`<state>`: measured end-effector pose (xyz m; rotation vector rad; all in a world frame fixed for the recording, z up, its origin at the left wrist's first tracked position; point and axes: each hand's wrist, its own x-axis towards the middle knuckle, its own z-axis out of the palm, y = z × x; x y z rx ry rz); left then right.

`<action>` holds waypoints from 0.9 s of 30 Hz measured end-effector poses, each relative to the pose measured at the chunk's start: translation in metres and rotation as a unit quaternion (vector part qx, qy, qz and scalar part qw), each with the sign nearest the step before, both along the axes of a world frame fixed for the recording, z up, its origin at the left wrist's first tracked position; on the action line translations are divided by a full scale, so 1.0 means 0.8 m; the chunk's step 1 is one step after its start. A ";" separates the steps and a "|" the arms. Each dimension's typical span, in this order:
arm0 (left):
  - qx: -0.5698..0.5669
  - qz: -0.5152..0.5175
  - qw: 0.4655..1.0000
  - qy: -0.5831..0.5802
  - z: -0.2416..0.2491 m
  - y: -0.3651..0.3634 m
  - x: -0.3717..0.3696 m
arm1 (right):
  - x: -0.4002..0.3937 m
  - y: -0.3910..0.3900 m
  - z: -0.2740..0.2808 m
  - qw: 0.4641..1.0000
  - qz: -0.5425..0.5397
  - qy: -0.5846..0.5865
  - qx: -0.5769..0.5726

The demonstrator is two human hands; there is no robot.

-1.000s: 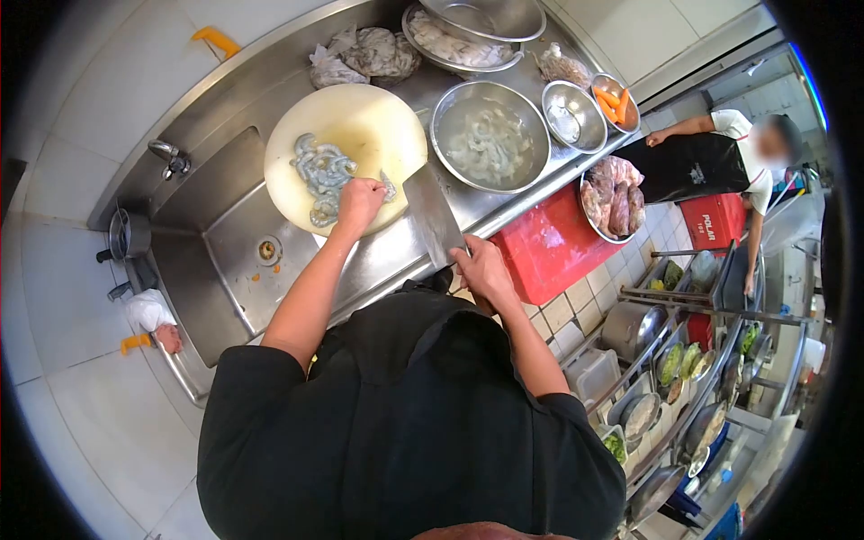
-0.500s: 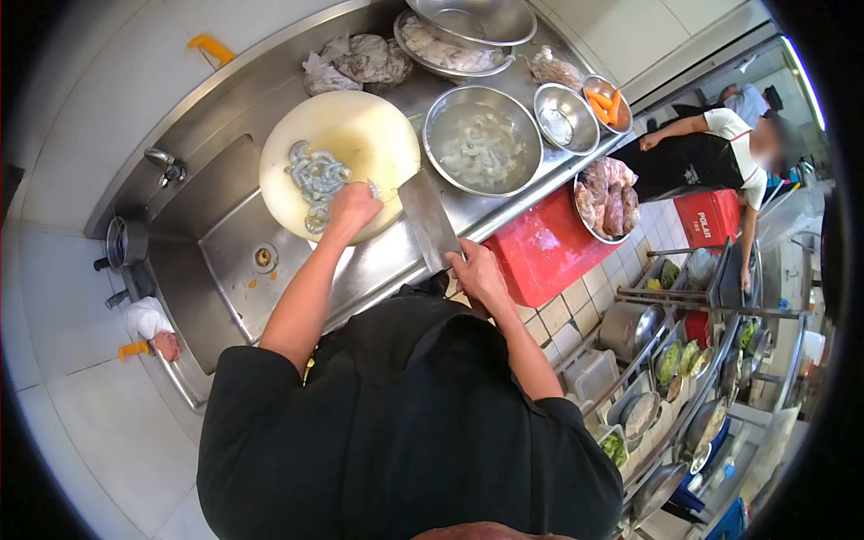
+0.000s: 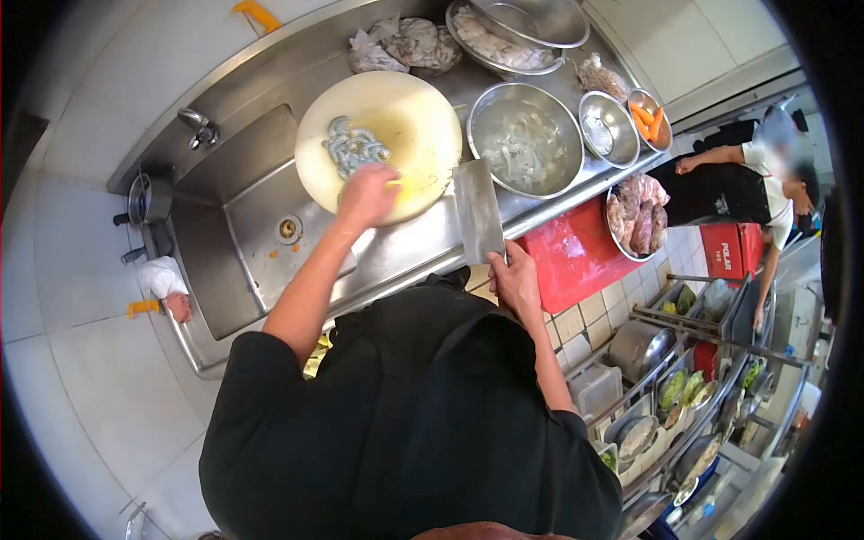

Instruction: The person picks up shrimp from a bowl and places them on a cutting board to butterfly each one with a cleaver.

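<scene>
On the round white cutting board (image 3: pixel 423 117) lies a pile of peeled grey shrimp (image 3: pixel 353 144). My left hand (image 3: pixel 369 194) is over the board's near side, beside the pile, with its fingers curled together. A small yellow streak shows at the fingers, but what they pinch I cannot make out. My right hand (image 3: pixel 516 281) is closed around the handle of a cleaver (image 3: pixel 481 209). Its broad blade points away from me, over the counter edge right of the board. A steel bowl (image 3: pixel 525 184) of water with shrimp stands behind the blade.
The sink (image 3: pixel 243 261) lies left. Bagged food (image 3: pixel 409 45), a bowl of pale seafood (image 3: pixel 504 45), a small steel bowl (image 3: pixel 609 130) and carrots (image 3: pixel 648 121) line the back. A red container (image 3: pixel 571 256) and meat bowl (image 3: pixel 637 216) stand right, near a co-worker (image 3: pixel 729 184).
The camera view has shifted, so the scene sits further right. My left hand has moved left across the board towards the shrimp pile. The cleaver stays in my right hand, slightly further from the board.
</scene>
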<state>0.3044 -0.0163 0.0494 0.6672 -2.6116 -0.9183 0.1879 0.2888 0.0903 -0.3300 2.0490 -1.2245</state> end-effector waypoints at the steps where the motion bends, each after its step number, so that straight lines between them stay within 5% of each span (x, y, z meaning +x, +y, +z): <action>1: -0.042 0.058 0.997 -0.021 -0.005 -0.014 0.018 | 0.003 0.001 0.003 1.000 -0.007 0.005 -0.001; 5: 0.002 0.177 0.955 -0.237 0.000 -0.049 0.043 | 0.012 -0.013 0.024 0.995 0.040 0.076 0.051; 8: 0.042 0.186 0.955 -0.228 0.000 -0.052 0.038 | 0.016 -0.026 0.000 0.960 0.143 0.242 0.013; 9: 0.057 0.203 0.952 -0.223 -0.002 -0.052 0.034 | 0.020 -0.042 0.026 0.973 0.150 0.153 0.080; 12: 0.127 0.186 0.945 -0.238 -0.011 -0.060 0.027 | 0.020 -0.055 0.027 0.962 0.183 0.175 0.102; 16: 0.125 0.186 0.954 -0.198 0.000 -0.052 0.017 | 0.005 -0.036 0.004 0.971 0.093 0.202 0.089; 19: 0.144 0.149 0.978 0.023 -0.008 -0.030 0.001 | -0.005 -0.016 0.014 0.961 0.041 0.247 0.121; 22: 0.082 0.100 0.987 0.098 0.008 0.007 -0.029 | -0.006 -0.004 0.019 0.964 0.047 0.239 0.108; 25: -0.007 0.017 0.999 0.036 -0.022 0.021 -0.049 | -0.002 0.000 -0.004 0.973 0.027 0.225 0.037; 27: -0.023 -0.022 0.999 -0.013 -0.037 0.028 -0.053 | -0.002 -0.004 0.001 0.998 0.015 0.067 0.002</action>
